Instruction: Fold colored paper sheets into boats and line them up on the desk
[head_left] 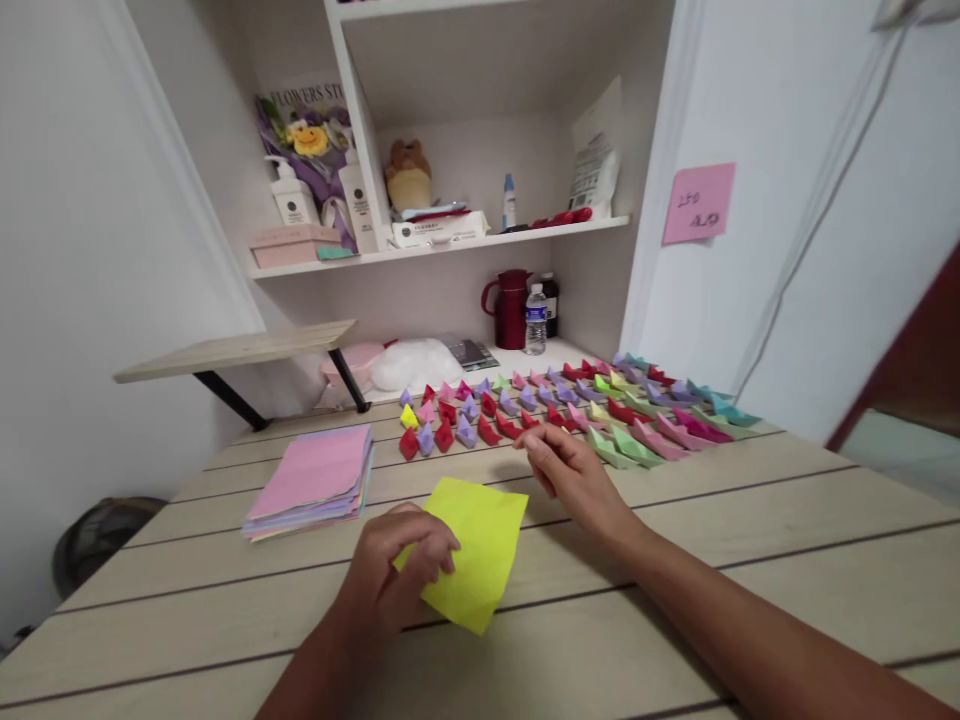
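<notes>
A yellow square sheet of paper (pixel 480 545) lies flat on the wooden table (pixel 750 520). My left hand (pixel 397 580) pinches its near left corner, fingers curled onto the sheet. Just beyond the sheet's far right corner, my right hand (pixel 566 470) hovers with its fingers loosely curled and nothing visible in them. Behind it stand rows of several folded paper boats (pixel 562 405) in red, purple, pink, green and yellow. A stack of pastel paper sheets (pixel 311 480), pink on top, lies to the left.
A small raised wooden shelf (pixel 240 352) on black legs stands at the back left. Further back are a red jug (pixel 510 308), a water bottle (pixel 535 320) and shelves with bottles and a plush toy. A pink note (pixel 697 203) sticks on the right wall.
</notes>
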